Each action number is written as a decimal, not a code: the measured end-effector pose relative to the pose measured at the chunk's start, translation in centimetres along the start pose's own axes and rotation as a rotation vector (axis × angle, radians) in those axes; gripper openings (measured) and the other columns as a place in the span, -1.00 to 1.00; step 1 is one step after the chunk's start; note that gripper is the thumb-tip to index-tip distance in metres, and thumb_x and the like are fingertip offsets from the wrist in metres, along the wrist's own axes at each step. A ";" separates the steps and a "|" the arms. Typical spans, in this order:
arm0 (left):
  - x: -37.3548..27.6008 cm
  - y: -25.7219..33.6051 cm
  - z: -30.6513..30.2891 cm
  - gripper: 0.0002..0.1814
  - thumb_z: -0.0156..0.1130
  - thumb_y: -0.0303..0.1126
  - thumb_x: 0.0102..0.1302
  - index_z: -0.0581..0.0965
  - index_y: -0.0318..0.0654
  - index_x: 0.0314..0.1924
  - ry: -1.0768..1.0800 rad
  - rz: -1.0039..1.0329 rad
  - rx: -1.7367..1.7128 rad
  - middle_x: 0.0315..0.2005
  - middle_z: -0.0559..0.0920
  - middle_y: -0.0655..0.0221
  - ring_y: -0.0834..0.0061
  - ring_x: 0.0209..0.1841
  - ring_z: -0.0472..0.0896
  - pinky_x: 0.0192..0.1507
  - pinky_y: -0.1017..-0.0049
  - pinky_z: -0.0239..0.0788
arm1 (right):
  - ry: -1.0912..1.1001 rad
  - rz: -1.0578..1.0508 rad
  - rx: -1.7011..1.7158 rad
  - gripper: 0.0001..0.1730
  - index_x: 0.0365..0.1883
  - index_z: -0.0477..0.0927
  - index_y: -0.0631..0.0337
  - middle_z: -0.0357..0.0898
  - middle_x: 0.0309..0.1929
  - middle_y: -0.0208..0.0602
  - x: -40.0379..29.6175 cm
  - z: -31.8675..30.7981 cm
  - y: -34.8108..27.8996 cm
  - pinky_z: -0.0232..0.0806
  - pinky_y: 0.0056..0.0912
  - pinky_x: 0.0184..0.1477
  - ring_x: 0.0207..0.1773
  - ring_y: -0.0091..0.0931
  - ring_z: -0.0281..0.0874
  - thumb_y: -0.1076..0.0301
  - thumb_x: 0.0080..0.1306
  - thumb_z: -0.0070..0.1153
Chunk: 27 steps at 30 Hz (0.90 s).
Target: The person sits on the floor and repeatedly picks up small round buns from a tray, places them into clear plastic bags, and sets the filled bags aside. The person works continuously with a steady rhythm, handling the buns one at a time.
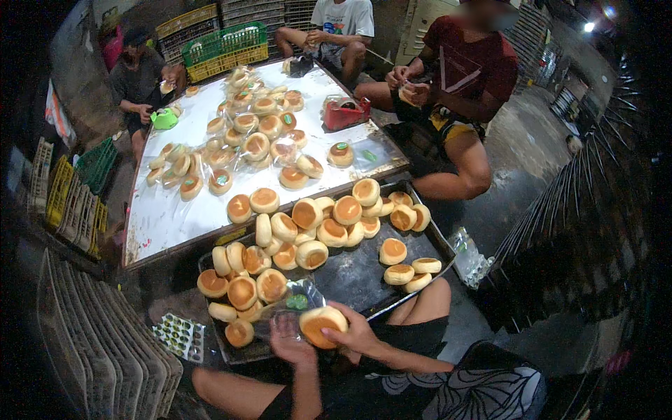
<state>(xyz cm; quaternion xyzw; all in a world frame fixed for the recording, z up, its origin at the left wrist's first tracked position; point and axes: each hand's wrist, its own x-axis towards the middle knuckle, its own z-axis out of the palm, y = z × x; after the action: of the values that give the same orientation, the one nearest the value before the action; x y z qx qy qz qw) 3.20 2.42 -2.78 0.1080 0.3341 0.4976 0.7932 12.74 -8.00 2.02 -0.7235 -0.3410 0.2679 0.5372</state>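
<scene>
My right hand (358, 332) grips a round bun (323, 326) with a browned flat face, thumb on the front. Just left of it, my left hand (292, 338) is palm up and slightly blurred, with a clear plastic bag (310, 292) over its fingers. The bag carries a green sticker (296, 301), and the bun is beside the bag's near end. Both hands are over the near edge of a dark metal baking tray (341, 281). Loose buns (242, 292) are heaped along the tray's left and far sides, with a smaller group (399, 274) at the right.
Beyond the tray, a white-topped table (173, 226) bears bagged buns (256, 146) and red (344, 113) and green (165, 119) tape dispensers. Three people sit around it. A sticker sheet (179, 336) lies left of the tray, plastic bags (469, 257) to the right. Crates (226, 50) stand behind.
</scene>
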 end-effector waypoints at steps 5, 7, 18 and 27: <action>-2.4 0.0 2.4 -0.42 -0.06 -0.31 0.11 0.12 -0.21 0.17 -0.237 -0.169 0.087 -0.06 0.36 0.17 0.24 -0.01 0.36 0.03 0.30 0.21 | 0.091 0.062 0.200 -0.07 0.16 -0.02 0.33 0.16 0.10 -0.03 -0.8 1.5 0.2 0.06 -0.35 0.16 0.17 -0.34 0.12 0.36 -0.09 0.30; -2.8 -0.2 2.3 -0.44 -0.06 -0.33 0.10 0.15 -0.26 0.14 -0.240 -0.232 0.105 -0.07 0.38 0.18 0.26 -0.04 0.39 0.03 0.31 0.23 | 0.206 0.085 0.325 -0.03 0.17 -0.04 0.32 0.15 0.10 0.00 -0.9 2.3 0.2 0.04 -0.33 0.17 0.17 -0.31 0.14 0.37 -0.11 0.31; -5.4 1.2 2.2 -0.44 -0.01 -0.25 0.05 0.23 -0.35 0.07 -0.177 -0.280 0.209 -0.05 0.37 0.19 0.30 0.03 0.35 0.08 0.33 0.16 | 0.220 0.054 0.172 -0.15 0.16 -0.02 0.31 0.15 0.09 0.00 0.2 4.6 -1.7 0.10 -0.33 0.12 0.14 -0.31 0.16 0.36 0.00 0.22; -6.8 0.7 0.8 -0.35 -0.16 0.05 0.24 0.10 -0.30 0.14 -0.233 -0.646 0.373 0.09 0.23 0.26 0.33 0.12 0.23 0.10 0.33 0.11 | -0.366 0.001 -0.282 -0.69 -0.23 0.53 0.25 0.53 -0.46 -0.06 2.9 2.6 0.8 0.35 -0.32 -0.30 -0.45 -0.33 0.52 0.28 0.08 0.10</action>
<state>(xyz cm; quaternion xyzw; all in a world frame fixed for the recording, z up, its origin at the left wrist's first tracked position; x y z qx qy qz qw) 1.29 -2.97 1.10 0.1952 0.3433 0.1376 0.9083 12.77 -4.37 0.45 -0.7309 -0.4665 0.3445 0.3597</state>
